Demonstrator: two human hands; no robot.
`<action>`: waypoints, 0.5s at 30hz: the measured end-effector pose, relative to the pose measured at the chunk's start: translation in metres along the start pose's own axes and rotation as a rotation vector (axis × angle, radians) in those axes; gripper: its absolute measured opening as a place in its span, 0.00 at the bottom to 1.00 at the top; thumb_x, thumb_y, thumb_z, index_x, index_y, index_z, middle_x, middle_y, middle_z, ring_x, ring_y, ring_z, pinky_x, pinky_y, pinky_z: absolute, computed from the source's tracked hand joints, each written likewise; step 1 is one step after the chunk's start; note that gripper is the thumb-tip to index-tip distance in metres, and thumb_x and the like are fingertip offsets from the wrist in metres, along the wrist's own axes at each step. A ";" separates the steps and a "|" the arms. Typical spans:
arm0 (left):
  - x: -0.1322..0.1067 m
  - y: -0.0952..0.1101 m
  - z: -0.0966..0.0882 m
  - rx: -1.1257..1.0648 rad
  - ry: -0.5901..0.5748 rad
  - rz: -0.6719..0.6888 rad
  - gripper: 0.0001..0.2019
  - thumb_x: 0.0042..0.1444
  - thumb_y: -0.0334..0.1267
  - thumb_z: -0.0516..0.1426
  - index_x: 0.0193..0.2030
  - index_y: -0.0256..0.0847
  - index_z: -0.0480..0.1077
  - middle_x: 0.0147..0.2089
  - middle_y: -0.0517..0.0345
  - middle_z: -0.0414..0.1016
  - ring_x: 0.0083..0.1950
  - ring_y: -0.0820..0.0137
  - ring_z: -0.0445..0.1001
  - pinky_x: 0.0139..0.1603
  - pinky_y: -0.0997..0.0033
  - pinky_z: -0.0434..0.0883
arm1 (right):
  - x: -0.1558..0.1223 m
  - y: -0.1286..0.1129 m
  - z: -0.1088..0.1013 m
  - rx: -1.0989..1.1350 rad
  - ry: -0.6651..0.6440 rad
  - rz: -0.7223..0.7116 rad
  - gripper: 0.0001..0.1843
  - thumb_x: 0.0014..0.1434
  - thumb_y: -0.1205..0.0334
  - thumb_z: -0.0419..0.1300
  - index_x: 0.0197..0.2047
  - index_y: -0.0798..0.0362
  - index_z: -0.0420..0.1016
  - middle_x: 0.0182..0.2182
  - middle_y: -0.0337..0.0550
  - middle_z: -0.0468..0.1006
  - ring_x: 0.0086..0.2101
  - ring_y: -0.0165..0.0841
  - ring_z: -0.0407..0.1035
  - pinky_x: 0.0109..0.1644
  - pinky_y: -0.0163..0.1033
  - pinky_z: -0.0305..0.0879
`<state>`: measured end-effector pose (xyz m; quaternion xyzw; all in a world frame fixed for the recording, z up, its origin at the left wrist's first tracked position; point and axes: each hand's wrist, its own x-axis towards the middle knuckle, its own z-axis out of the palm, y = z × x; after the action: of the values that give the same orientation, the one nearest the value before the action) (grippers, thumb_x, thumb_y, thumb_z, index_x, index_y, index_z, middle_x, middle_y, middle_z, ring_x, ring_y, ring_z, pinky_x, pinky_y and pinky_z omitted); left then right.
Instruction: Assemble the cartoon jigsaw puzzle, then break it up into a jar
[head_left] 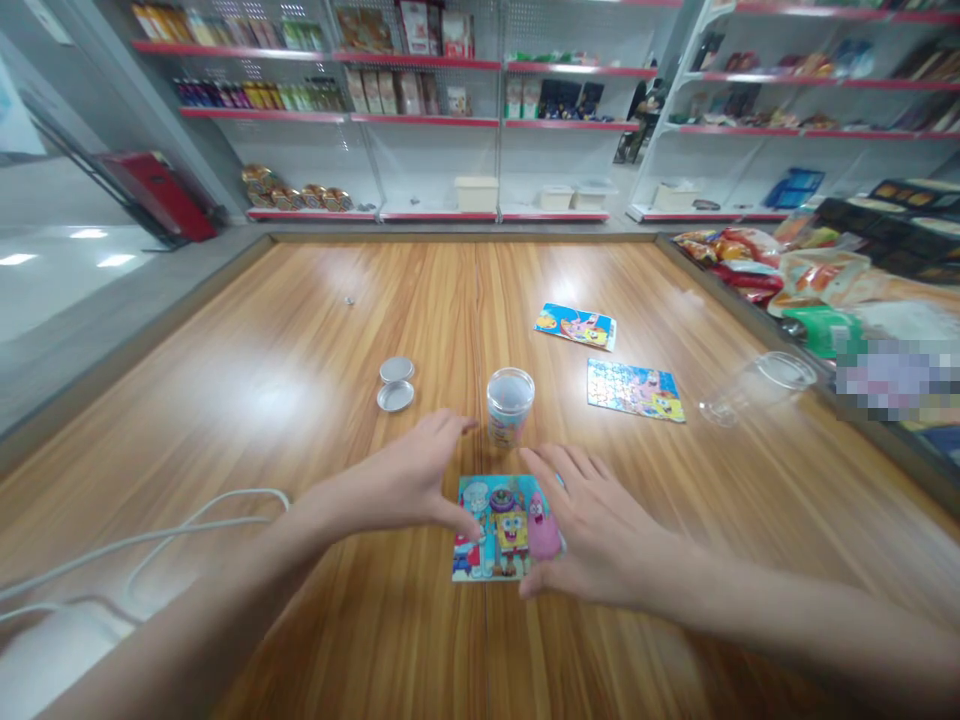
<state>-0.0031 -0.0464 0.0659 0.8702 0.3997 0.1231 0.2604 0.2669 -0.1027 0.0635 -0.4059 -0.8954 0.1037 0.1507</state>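
Note:
A colourful cartoon picture card (504, 530) lies flat on the wooden table, close in front of me. My left hand (420, 470) hovers at its upper left, thumb and fingers apart, holding nothing. Over the card's right edge, my right hand (581, 515) has its fingers spread and covers part of the picture; whether it touches the card I cannot tell. Just beyond both hands stands a clear cup (510, 405) with a printed lower part. To its left are two round metal lids, one (396, 396) nearer me and one (397, 370) behind it.
On the right lie a jigsaw picture (636, 390), a similar picture sheet (576, 327) and a clear plastic container (757, 390) on its side. White cables (202, 525) run along the left. Packaged goods (817, 275) crowd the right edge. Stocked shelves (420, 120) stand behind the table.

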 end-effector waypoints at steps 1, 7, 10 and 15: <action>-0.010 0.003 0.012 0.024 -0.038 0.044 0.53 0.40 0.63 0.69 0.68 0.38 0.57 0.64 0.35 0.65 0.64 0.44 0.67 0.60 0.44 0.69 | -0.007 0.006 0.014 -0.017 0.024 0.021 0.66 0.35 0.26 0.70 0.68 0.60 0.60 0.59 0.68 0.68 0.57 0.62 0.63 0.56 0.67 0.64; -0.030 0.005 0.076 0.173 0.151 0.027 0.57 0.35 0.72 0.65 0.68 0.40 0.58 0.60 0.38 0.64 0.60 0.40 0.64 0.60 0.37 0.63 | -0.015 0.029 0.052 0.004 0.080 0.031 0.62 0.36 0.22 0.65 0.64 0.59 0.64 0.53 0.63 0.71 0.52 0.57 0.65 0.58 0.64 0.60; -0.024 -0.001 0.081 0.154 0.192 0.023 0.54 0.33 0.73 0.65 0.63 0.42 0.61 0.54 0.43 0.65 0.55 0.45 0.65 0.56 0.42 0.65 | -0.004 0.030 0.053 0.006 0.067 0.020 0.59 0.33 0.21 0.65 0.57 0.58 0.69 0.46 0.58 0.72 0.45 0.53 0.65 0.52 0.60 0.62; -0.017 0.000 0.079 0.136 0.196 0.068 0.47 0.33 0.68 0.67 0.55 0.39 0.63 0.50 0.46 0.64 0.50 0.51 0.67 0.52 0.47 0.68 | 0.016 0.031 0.053 -0.099 -0.057 -0.031 0.50 0.31 0.22 0.65 0.44 0.57 0.69 0.39 0.51 0.69 0.40 0.47 0.64 0.45 0.54 0.63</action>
<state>0.0198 -0.0874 0.0001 0.8828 0.4008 0.1891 0.1560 0.2599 -0.0743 0.0079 -0.3959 -0.9095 0.0687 0.1065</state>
